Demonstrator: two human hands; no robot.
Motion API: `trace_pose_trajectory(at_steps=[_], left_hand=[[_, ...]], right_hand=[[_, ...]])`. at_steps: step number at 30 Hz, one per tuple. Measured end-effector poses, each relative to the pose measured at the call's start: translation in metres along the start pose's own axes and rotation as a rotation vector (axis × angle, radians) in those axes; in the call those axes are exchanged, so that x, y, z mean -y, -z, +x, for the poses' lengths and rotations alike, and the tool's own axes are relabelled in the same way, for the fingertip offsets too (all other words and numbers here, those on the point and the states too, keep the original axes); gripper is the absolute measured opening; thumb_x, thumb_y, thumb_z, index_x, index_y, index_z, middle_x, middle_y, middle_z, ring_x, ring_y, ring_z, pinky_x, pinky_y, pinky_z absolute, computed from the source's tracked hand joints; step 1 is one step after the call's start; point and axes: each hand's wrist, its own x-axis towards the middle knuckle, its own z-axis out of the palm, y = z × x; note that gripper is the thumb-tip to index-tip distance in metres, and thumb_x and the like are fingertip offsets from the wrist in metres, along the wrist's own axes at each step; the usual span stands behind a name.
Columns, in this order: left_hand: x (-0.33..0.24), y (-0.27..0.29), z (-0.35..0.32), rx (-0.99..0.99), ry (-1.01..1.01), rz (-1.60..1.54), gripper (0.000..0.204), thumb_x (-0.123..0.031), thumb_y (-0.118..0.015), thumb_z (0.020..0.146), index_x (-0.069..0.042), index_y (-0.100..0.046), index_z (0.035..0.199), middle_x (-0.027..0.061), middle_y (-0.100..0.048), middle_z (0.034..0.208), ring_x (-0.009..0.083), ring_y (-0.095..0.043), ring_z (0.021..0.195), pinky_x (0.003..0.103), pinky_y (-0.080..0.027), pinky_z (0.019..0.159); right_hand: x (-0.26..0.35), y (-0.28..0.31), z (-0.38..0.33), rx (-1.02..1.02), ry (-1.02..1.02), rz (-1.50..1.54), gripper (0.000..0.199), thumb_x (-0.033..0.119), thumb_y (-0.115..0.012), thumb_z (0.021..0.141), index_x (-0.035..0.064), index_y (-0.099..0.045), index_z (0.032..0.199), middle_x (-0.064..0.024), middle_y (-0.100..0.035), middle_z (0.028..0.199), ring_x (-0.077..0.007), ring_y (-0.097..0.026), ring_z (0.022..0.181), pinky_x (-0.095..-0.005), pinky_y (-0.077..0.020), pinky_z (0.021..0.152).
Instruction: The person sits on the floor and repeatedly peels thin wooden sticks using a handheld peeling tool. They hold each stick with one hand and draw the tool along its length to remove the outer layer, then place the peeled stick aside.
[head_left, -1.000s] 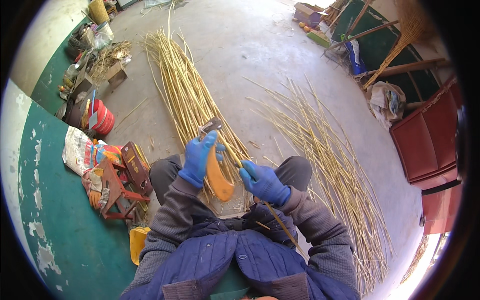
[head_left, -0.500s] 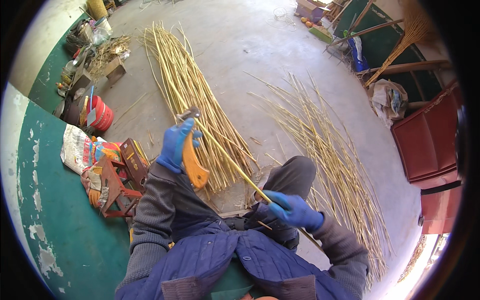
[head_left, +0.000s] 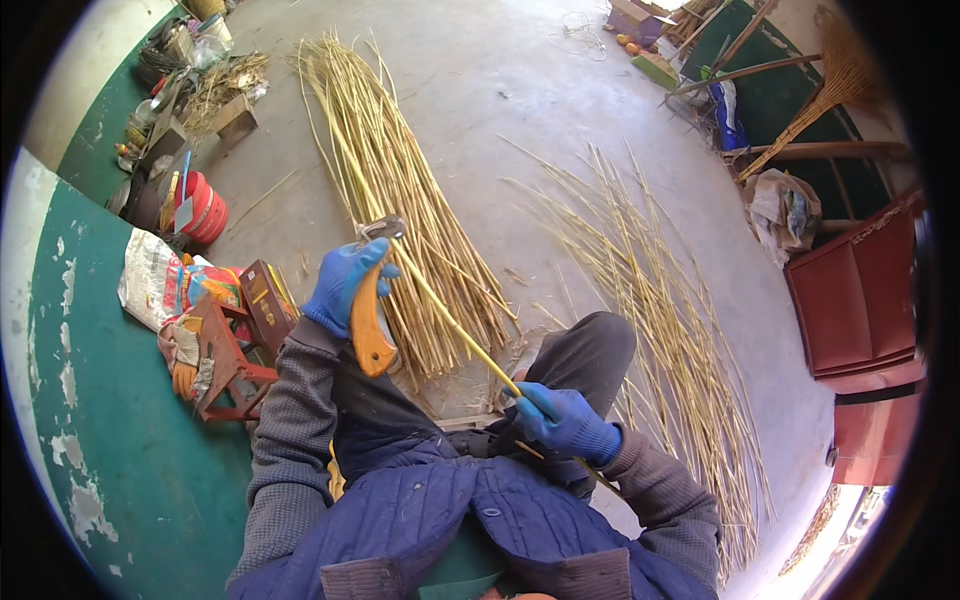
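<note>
My left hand, in a blue glove, is closed round a hand tool with a curved orange handle and a short grey metal head; its exact kind is hard to make out. A long yellowish stalk slants past that metal head. Lower right, in front of my knees, my right hand, also blue-gloved, grips the same stalk, whose near end sticks out behind the wrist. Beyond my left hand lies a thick bundle of stalks on the floor. Thinner stalks are spread out at right.
On the left stand a small red-brown stool, a printed sack and a red bucket near the green wall. At right are a dark red chair-like piece and a straw broom. Bits of stalk litter the concrete floor.
My right hand has shifted slightly left and up along with the stalk. My left hand and the tool have moved a little left, the handle now more upright.
</note>
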Motion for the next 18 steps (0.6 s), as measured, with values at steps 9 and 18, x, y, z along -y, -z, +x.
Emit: trace_pose_trajectory(at_steps=[9,18], left_hand=[[0.019,-0.079,-0.036,0.093,0.105,-0.129,0.047,-0.036,-0.072,0.096,0.004,-0.061,0.119,0.0128,-0.071,0.085,0.0156,-0.068,0.064,0.027,-0.058,0.056],[0.034,-0.013,-0.013,-0.125,-0.002,-0.152,0.049,-0.041,-0.069,0.097,0.003,-0.064,0.118,0.0102,-0.066,0.09,0.0112,-0.063,0.067,0.023,-0.054,0.056]], right_hand=[[0.015,0.006,0.07,-0.05,-0.125,0.145,0.024,0.023,-0.052,0.104,0.0058,-0.06,0.119,-0.0114,-0.069,0.073,-0.0271,-0.071,0.066,-0.0396,-0.0551,0.064],[0.008,-0.023,0.034,-0.087,0.058,-0.134,0.016,0.024,-0.057,0.101,0.0081,-0.057,0.099,-0.0171,-0.064,0.072,-0.0377,-0.066,0.064,-0.0467,-0.0511,0.056]])
